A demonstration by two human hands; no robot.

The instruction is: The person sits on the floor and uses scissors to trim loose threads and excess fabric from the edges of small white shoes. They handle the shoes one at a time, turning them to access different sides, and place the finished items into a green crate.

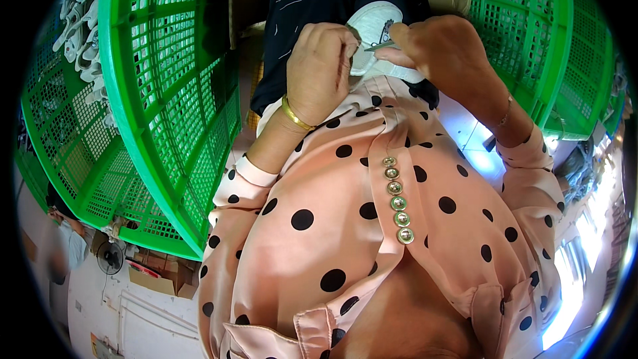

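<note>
A white cloth shoe (pixel 377 16) with a dark printed figure lies on my lap, toe pointing away from me. My right hand (pixel 438 46) is closed around what looks like small thread snips (pixel 381 46); only a pointed metal blade shows, aimed left across the shoe. Facing it, my left hand (pixel 322 56) is closed in a pinch at the shoe's left edge. Whatever its fingertips hold is hidden. White fabric, perhaps part of a shoe, shows below the right fingers.
Tall green plastic baskets (pixel 159 93) stand close on my left, more green baskets (pixel 525 33) on my right. White shoe pieces (pixel 83 26) hang over a far-left basket. Loose white threads cling to my dark trousers (pixel 309 3). A fan (pixel 109 256) and cardboard box (pixel 159 279) appear lower left.
</note>
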